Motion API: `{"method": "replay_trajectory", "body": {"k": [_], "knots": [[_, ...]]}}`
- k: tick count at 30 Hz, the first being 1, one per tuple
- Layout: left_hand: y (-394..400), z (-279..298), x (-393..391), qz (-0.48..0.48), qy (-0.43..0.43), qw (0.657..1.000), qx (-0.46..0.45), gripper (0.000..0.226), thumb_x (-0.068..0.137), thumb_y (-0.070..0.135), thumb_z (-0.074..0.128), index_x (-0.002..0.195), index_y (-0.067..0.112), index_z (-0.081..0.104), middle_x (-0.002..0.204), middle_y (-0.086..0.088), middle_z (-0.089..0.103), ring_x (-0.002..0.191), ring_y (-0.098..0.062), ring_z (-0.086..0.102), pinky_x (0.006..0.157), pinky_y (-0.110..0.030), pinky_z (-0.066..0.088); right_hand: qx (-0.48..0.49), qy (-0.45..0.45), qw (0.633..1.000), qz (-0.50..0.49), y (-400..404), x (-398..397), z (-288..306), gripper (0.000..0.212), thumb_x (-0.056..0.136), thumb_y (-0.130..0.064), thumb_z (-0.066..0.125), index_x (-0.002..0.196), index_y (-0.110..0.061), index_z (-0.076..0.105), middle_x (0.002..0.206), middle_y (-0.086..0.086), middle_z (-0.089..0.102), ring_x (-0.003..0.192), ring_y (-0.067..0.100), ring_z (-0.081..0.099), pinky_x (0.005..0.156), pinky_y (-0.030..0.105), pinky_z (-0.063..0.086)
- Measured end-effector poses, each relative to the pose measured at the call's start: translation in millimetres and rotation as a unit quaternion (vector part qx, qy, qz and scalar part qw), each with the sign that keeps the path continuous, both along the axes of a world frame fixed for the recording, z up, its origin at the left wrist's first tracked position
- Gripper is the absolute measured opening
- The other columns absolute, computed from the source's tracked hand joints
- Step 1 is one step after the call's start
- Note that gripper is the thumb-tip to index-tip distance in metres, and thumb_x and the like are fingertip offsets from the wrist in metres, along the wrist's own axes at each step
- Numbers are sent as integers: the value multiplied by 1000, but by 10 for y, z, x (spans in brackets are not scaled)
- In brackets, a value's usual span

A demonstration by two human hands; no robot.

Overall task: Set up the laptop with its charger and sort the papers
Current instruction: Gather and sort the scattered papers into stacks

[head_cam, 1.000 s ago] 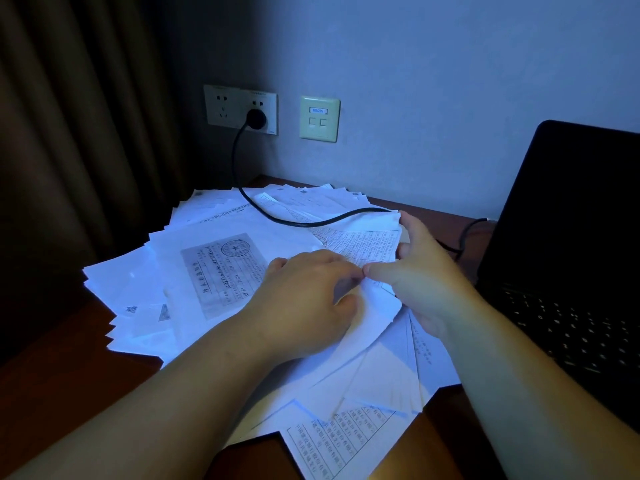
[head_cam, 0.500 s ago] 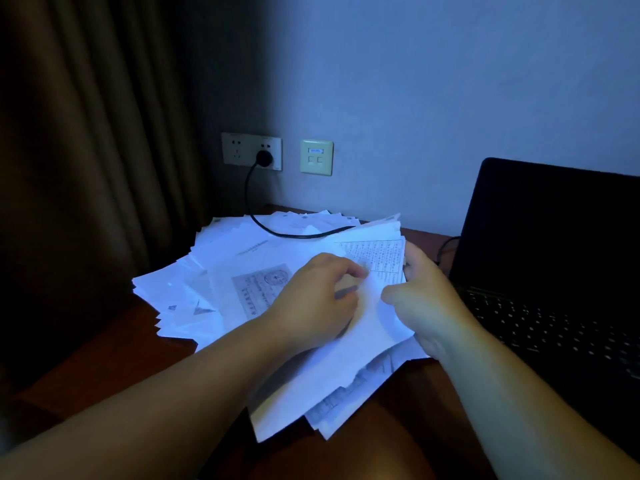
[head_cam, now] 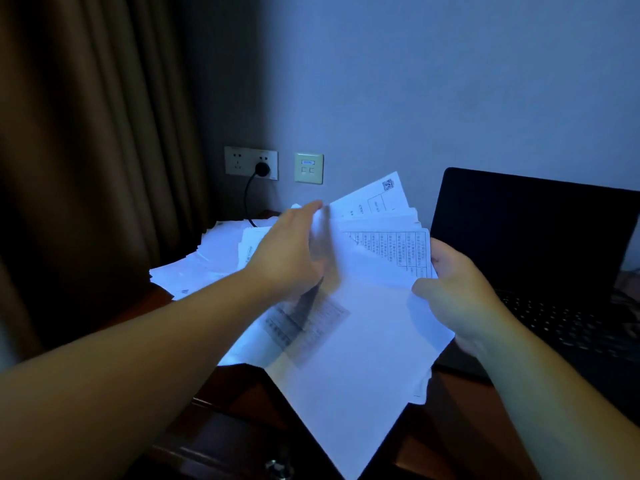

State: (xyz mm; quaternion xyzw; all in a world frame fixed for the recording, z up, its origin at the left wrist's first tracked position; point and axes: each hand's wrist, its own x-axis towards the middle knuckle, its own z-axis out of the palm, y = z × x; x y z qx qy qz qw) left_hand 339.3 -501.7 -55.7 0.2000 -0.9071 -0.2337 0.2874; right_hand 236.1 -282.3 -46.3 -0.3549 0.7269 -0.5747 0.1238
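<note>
A bundle of white printed papers (head_cam: 360, 327) is lifted off the desk, tilted up toward me. My right hand (head_cam: 457, 296) grips the bundle's right edge, thumb on top. My left hand (head_cam: 291, 258) lies against the bundle's left side with its fingers stretched up along the sheets. More loose papers (head_cam: 207, 261) remain spread on the desk behind my left arm. The open black laptop (head_cam: 533, 244) stands to the right, its screen dark. The black charger cable (head_cam: 247, 202) hangs from the plug (head_cam: 262, 169) in the wall socket down behind the papers.
A dark curtain (head_cam: 104, 150) hangs at the left. A second wall plate (head_cam: 309, 168) sits beside the socket. The brown wooden desk (head_cam: 242, 386) has a drawer with a metal knob (head_cam: 277, 467) at its front edge.
Both hands gathered the sheets and raised a bundle off the desk toward me. The view tilted up, and the left hand's fingers stretched out along the sheets.
</note>
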Motion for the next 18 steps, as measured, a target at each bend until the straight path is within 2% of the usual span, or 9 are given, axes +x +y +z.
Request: {"method": "replay_trajectory", "body": {"k": [2,4,5,6,7,9,11,14,18], "knots": [[-40,152,38,12,-22,999,-33,93,83,24,76,160,32,24,162,3,34,151,-22,29,121,-40,31,2,11,1000,12,80,-37,45,77,78,26,38,108,-37,72,105,-17,77,96,3,73,68,14,56],[-73,307,63,5,-78,991,-108,80,82,28,75,153,30,38,154,7,46,154,-24,26,125,-46,22,8,25,999,30,146,-55,88,81,78,26,38,107,-41,72,109,-19,76,102,1,72,73,16,55],[-83,387,73,-6,-106,985,-138,63,81,31,76,139,29,51,139,10,56,146,-24,39,120,-42,30,13,37,999,37,175,-56,111,83,78,26,38,108,-43,72,111,-20,75,105,0,70,77,20,55],[-86,462,88,-18,-125,981,-150,42,80,32,78,116,29,59,120,12,63,126,-22,56,104,-35,42,18,47,998,44,203,-61,137,84,78,26,38,109,-45,73,113,-19,75,107,2,70,81,25,55],[-85,526,104,-29,-131,981,-142,28,78,32,81,94,28,59,97,14,64,100,-17,63,81,-29,46,21,54,997,53,228,-72,155,85,78,25,38,111,-45,73,113,-17,75,107,5,71,83,29,57],[-118,604,121,-52,-118,989,-72,28,74,27,87,74,24,58,70,11,62,66,-8,59,55,-23,40,16,53,996,72,274,-100,208,85,79,25,38,116,-43,73,114,-11,76,103,14,74,77,33,60],[-145,614,161,-82,-94,991,50,19,73,15,87,77,24,70,68,9,71,58,-2,63,51,-17,47,-1,38,996,86,302,-133,246,80,84,25,43,120,-40,71,115,-5,77,100,21,76,73,36,63],[-151,537,248,-128,-81,975,161,23,81,-2,79,80,21,76,71,9,75,61,-3,68,55,-16,52,-17,39,997,63,303,-165,274,64,90,16,57,113,-42,71,111,-7,78,93,21,77,66,32,62],[-218,460,333,-130,-17,959,252,22,85,-8,77,88,14,78,92,-8,80,82,-20,77,72,-33,63,-48,-5,999,-6,314,-257,236,20,99,-16,65,111,-30,74,104,-5,79,90,15,77,67,28,59]]}}
